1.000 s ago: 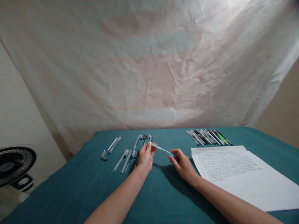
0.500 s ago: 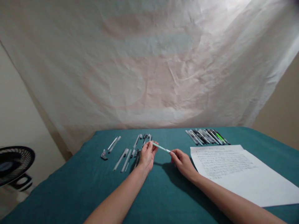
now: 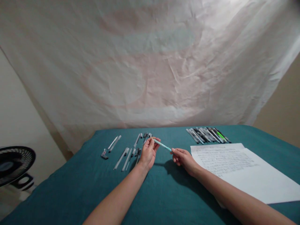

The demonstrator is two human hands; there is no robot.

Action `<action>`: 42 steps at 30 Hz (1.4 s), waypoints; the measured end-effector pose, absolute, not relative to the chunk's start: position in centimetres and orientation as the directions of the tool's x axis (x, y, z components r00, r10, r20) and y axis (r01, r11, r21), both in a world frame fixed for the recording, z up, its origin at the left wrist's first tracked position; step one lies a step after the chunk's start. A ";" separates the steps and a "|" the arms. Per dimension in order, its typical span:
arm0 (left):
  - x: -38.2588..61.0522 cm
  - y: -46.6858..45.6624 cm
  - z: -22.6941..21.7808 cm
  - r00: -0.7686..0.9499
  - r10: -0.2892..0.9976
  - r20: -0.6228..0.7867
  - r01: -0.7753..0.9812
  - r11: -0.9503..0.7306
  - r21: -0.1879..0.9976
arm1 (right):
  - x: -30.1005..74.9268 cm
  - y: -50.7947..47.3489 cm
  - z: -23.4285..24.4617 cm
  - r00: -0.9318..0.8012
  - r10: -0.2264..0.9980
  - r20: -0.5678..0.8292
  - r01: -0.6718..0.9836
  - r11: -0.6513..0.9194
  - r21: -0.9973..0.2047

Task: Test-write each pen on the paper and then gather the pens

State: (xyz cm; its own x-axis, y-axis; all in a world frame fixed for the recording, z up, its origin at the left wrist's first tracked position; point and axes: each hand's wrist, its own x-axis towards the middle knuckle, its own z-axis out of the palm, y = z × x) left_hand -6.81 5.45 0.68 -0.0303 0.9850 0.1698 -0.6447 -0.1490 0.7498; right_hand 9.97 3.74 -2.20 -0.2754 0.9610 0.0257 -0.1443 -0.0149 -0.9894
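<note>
A slim pale-green pen [image 3: 162, 145] is stretched between my two hands above the table, sloping down to the right. My left hand [image 3: 149, 152] pinches its upper left end between thumb and fingers. At the lower right end, my right hand [image 3: 184, 159] has its fingers closed on the pen; the tip there is hidden by the fingers. Clear pen barrels [image 3: 127, 159] and dark caps lie on the cloth behind and left of my left hand, which partly covers them. The sheet of paper [image 3: 264, 179] with handwriting lies right of my right hand, under the forearm.
A tight row of pens [image 3: 206, 135], one bright green, lies at the back right. Further left are two slim clear pen parts [image 3: 114, 143] and a small dark object [image 3: 104, 154]. A black fan [image 3: 16, 165] stands beyond the table's left edge. A pale sheet [image 3: 140, 78] hangs behind.
The pen has turned slightly in my hands and more of its right part shows. My right hand's fingers have shifted their grip. My left hand has risen slightly.
</note>
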 end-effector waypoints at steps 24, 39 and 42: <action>-6.8 5.4 1.0 -0.058 0.997 0.058 -0.702 -0.082 0.708 | 9.5 2.1 -1.3 -0.154 0.932 0.327 0.212 0.355 -0.911; -7.0 5.5 0.7 0.007 0.963 -0.268 -0.841 0.151 0.520 | 9.7 1.8 1.2 -0.412 0.903 0.124 -0.386 -0.050 -0.921; -6.9 5.4 0.7 0.017 0.961 -0.275 -0.844 0.161 0.512 | 9.7 1.9 0.9 -0.365 0.922 0.125 -0.351 -0.012 -0.936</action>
